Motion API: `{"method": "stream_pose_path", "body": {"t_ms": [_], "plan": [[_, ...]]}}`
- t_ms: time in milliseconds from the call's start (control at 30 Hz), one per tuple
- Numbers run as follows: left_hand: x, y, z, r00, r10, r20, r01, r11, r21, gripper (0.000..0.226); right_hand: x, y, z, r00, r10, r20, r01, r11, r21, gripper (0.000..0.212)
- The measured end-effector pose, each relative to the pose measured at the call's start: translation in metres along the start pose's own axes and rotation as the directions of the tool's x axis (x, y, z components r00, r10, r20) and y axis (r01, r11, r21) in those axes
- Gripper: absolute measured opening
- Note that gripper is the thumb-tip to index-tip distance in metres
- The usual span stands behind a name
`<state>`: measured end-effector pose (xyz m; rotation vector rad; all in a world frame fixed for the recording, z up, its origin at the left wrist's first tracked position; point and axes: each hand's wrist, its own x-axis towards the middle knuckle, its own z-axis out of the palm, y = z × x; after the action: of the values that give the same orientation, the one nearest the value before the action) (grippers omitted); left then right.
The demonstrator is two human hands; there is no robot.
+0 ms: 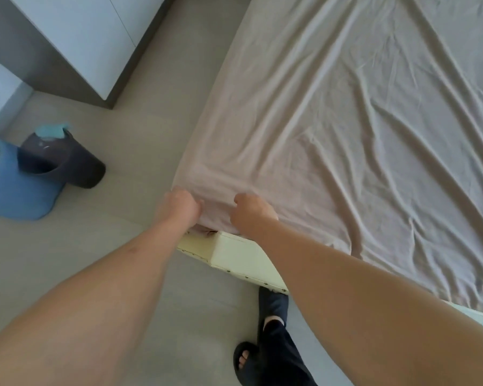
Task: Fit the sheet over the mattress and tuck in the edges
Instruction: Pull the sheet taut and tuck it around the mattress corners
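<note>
A pale pinkish-grey sheet [332,129] lies wrinkled over the mattress, covering its top and left side. At the near corner the cream mattress [234,253] shows bare below the sheet's hem. My left hand [180,206] grips the sheet at the corner's left side, fingers curled into the fabric. My right hand [250,213] grips the bunched hem just to the right, on the near edge. Both fists sit close together over the corner.
A dark bin [60,162] with a teal cloth stands on the floor at left, beside a blue mat [14,190]. A white cabinet [78,37] rises at the upper left. My feet in dark slippers [268,338] stand by the bed's near edge.
</note>
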<state>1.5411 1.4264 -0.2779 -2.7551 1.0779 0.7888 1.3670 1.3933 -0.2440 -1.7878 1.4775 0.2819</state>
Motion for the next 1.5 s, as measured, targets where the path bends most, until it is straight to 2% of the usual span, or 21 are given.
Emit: {"method": "stream_pose_path", "body": {"t_ms": [67, 167, 333, 433, 533, 600, 667, 733, 800, 900, 967, 1033, 1100, 1200, 1367, 1433, 1500], "plan": [[0.027, -0.007, 0.008, 0.998, -0.017, 0.060, 0.018, 1.000, -0.011, 0.052, 0.018, -0.013, 0.011, 0.999, -0.010, -0.036, 0.011, 1.000, 0.024, 0.013], [0.054, -0.024, 0.015, 0.982, 0.016, 0.188, 0.000, 0.996, -0.088, 0.046, 0.036, -0.035, 0.034, 0.995, -0.045, -0.092, 0.046, 0.999, 0.009, 0.011], [0.082, -0.048, 0.007, 0.942, 0.045, 0.334, 0.035, 0.972, -0.230, 0.028, 0.052, -0.083, 0.076, 0.995, -0.009, -0.095, 0.007, 1.000, -0.029, 0.027], [0.105, -0.061, -0.001, 0.882, 0.168, 0.441, -0.082, 0.975, -0.206, 0.041, 0.057, -0.112, 0.095, 0.990, 0.081, -0.113, -0.089, 0.993, -0.074, 0.024], [0.113, -0.069, -0.009, 0.854, 0.328, 0.404, -0.269, 0.943, -0.197, 0.030, 0.055, -0.128, 0.103, 0.982, 0.122, -0.143, -0.139, 0.983, -0.121, 0.022], [0.111, -0.080, -0.015, 0.821, 0.418, 0.389, -0.375, 0.908, -0.185, 0.024, 0.051, -0.137, 0.106, 0.975, 0.086, -0.204, -0.123, 0.977, -0.174, 0.028], [0.112, -0.099, -0.010, 0.818, 0.427, 0.385, -0.434, 0.898, -0.074, 0.021, 0.044, -0.143, 0.116, 0.975, 0.020, -0.222, -0.074, 0.967, -0.242, 0.031], [0.114, -0.118, 0.001, 0.849, 0.372, 0.375, -0.392, 0.920, -0.024, 0.023, 0.035, -0.145, 0.129, 0.983, -0.024, -0.183, -0.028, 0.960, -0.278, 0.031], [0.111, -0.123, 0.012, 0.853, 0.360, 0.377, -0.343, 0.932, -0.114, 0.019, 0.029, -0.142, 0.137, 0.984, -0.006, -0.180, -0.046, 0.959, -0.280, 0.031], [0.099, -0.111, 0.014, 0.801, 0.451, 0.394, -0.342, 0.885, -0.316, 0.015, 0.023, -0.135, 0.141, 0.983, 0.030, -0.183, -0.081, 0.957, -0.278, 0.029], [0.094, -0.107, 0.015, 0.779, 0.477, 0.406, -0.338, 0.866, -0.368, 0.012, 0.021, -0.129, 0.145, 0.987, 0.048, -0.154, -0.086, 0.964, -0.252, 0.028], [0.105, -0.109, 0.022, 0.810, 0.472, 0.349, -0.373, 0.873, -0.316, 0.022, 0.021, -0.127, 0.146, 0.989, 0.057, -0.139, -0.087, 0.972, -0.220, 0.028], [0.114, -0.116, 0.029, 0.825, 0.482, 0.296, -0.447, 0.876, -0.180, 0.031, 0.021, -0.126, 0.151, 0.992, 0.059, -0.115, -0.080, 0.978, -0.193, 0.028], [0.120, -0.116, 0.033, 0.816, 0.486, 0.314, -0.529, 0.846, 0.063, 0.014, 0.018, -0.126, 0.157, 0.997, 0.059, -0.054, -0.068, 0.982, -0.177, 0.030], [0.127, -0.105, 0.019, 0.762, 0.467, 0.448, -0.557, 0.826, 0.088, 0.020, 0.021, -0.132, 0.147, 0.997, 0.062, -0.055, -0.068, 0.992, -0.108, 0.030], [0.134, -0.106, 0.004, 0.806, 0.433, 0.404, -0.508, 0.856, 0.094, 0.022, 0.029, -0.142, 0.141, 0.995, 0.052, -0.079, -0.061, 0.992, -0.107, 0.030], [0.148, -0.105, -0.005, 0.869, 0.379, 0.317, -0.418, 0.906, 0.061, 0.040, 0.040, -0.153, 0.136, 0.993, 0.052, -0.103, -0.064, 0.991, -0.121, 0.029]]}}
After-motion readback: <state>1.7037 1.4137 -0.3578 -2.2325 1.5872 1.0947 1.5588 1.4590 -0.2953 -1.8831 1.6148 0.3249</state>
